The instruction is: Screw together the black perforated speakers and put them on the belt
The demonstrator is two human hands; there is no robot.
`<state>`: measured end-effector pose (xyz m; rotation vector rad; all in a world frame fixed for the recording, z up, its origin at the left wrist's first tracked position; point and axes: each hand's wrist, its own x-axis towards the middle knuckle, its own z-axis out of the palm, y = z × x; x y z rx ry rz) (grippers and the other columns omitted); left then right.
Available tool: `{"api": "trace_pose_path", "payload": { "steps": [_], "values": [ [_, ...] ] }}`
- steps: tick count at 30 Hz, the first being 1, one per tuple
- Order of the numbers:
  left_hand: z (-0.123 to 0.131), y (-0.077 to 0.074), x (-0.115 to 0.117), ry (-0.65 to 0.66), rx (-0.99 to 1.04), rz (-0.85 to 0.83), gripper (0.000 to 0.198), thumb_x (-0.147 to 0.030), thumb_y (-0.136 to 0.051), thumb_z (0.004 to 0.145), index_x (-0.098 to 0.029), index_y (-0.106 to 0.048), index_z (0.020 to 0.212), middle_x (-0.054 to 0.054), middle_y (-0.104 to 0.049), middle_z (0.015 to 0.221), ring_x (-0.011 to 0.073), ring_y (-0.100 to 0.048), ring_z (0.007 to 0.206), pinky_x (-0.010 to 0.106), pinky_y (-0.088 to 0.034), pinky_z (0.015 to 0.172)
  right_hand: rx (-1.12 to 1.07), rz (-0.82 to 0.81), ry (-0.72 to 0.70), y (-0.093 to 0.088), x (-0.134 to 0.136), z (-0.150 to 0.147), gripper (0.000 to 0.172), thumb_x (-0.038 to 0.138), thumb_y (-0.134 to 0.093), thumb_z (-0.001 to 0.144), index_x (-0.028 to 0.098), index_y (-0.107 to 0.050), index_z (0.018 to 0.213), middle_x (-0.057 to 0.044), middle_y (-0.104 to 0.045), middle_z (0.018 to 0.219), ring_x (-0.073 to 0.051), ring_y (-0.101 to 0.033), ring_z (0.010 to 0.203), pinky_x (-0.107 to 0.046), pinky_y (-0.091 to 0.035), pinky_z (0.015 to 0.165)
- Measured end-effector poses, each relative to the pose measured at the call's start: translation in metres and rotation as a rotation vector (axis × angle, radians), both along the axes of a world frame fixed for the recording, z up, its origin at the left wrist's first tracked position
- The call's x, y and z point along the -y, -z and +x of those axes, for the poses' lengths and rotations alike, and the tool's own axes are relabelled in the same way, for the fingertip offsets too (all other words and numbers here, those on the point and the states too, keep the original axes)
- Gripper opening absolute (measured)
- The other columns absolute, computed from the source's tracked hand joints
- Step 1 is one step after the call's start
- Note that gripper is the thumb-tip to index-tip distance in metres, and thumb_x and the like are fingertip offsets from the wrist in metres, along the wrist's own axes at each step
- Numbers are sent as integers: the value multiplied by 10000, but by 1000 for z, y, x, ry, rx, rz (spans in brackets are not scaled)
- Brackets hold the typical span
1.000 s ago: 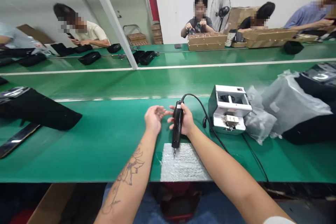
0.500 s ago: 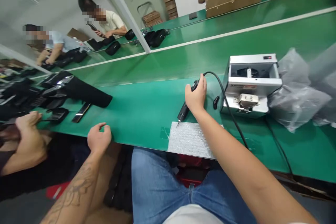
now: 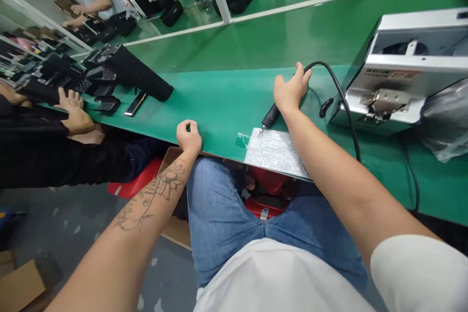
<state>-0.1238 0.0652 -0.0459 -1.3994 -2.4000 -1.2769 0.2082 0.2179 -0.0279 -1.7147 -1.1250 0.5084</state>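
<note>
My right hand (image 3: 291, 88) is closed around the black body of an electric screwdriver (image 3: 271, 116), which lies slanted over the bench. Its thin bit points down at the left part of a silvery-white foam pad (image 3: 276, 150). A black cable (image 3: 341, 90) loops from the tool's rear end toward me. My left hand (image 3: 189, 136) is at the bench's front edge, left of the pad, with fingers curled and thumb bent toward the index finger. Whether anything small is inside it is hidden.
A silver screw feeder (image 3: 397, 75) stands on the right, with a small black part (image 3: 325, 107) and a plastic bag (image 3: 444, 124) beside it. At left are a long black housing (image 3: 141, 70), a flat dark bar (image 3: 135, 104) and a co-worker's hand (image 3: 75, 109). Other people work across the bench.
The view has tilted down and shifted left. My left hand has moved nearer the pad, its thumb and index finger closer together. The right hand stays on the electric screwdriver. The co-worker's arm has moved.
</note>
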Motion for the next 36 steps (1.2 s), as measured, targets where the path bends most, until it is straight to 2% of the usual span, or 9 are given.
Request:
{"api": "trace_pose_path", "payload": {
  "steps": [6,9,14,18,24,29,32,34,36],
  "values": [
    [-3,7,-3,27,-15,-42,188,-325,-575,974,-169,-678,999,87,-688,1120,227,-608,1120,374,-437,1105,128,-86,-98,-11,11,4,672,303,-448,1006,-33,-267,1559,-373,-169,1655,-320,-325,1535,-568,-248,1185],
    [-5,11,-2,30,-11,-44,178,-329,-575,981,-184,-674,1008,81,-686,1133,225,-613,1126,367,-436,1105,95,-78,-86,-13,13,5,692,250,-557,972,25,-294,1571,-337,-212,1670,-309,-344,1521,-564,-248,1180],
    [-2,8,-1,36,0,-28,140,-300,-623,947,-192,-675,1020,78,-683,1173,231,-608,1160,379,-426,1124,89,-35,-74,-12,9,2,654,200,-512,976,-10,-308,1561,-364,-227,1649,-269,-339,1530,-521,-238,1169],
    [0,6,-1,20,-44,-57,130,-219,-636,897,-197,-694,1011,77,-697,1183,246,-610,1176,407,-432,1125,25,22,-46,-8,1,-2,707,137,-641,928,-42,-331,1537,-382,-215,1641,-244,-367,1486,-485,-254,1157],
    [-4,7,-1,62,-97,-38,194,-147,-599,869,-182,-697,1032,87,-696,1179,238,-626,1169,402,-455,1119,62,44,12,-3,0,-3,724,289,-777,914,136,-415,1523,-219,-237,1695,-212,-284,1462,-545,-266,1215],
    [3,1,2,102,-107,-68,195,-124,-575,872,-187,-667,1032,93,-661,1234,249,-593,1238,443,-408,1185,223,256,-10,-17,24,-2,651,230,-747,908,113,-451,1476,-201,-261,1703,-214,-314,1500,-513,-201,1254],
    [10,-5,8,124,-179,-164,184,-158,-634,854,-217,-687,1021,88,-652,1302,299,-556,1299,512,-365,1203,398,528,-256,-21,52,-15,368,295,-660,965,220,-609,1322,-82,-552,1540,-256,-366,1525,-535,-144,1287],
    [12,-7,11,143,-221,-221,198,-187,-671,849,-235,-692,1039,83,-643,1347,324,-535,1328,530,-360,1191,438,664,-532,-19,69,-27,237,235,-590,970,228,-660,1196,-68,-701,1309,-228,-563,1364,-500,-288,1253],
    [12,-8,13,150,-225,-247,210,-206,-673,869,-243,-685,1075,82,-630,1374,324,-525,1342,526,-356,1189,494,686,-867,-15,83,-37,178,232,-578,974,261,-678,1119,-46,-746,1207,-249,-625,1294,-528,-358,1228]
  ]
}}
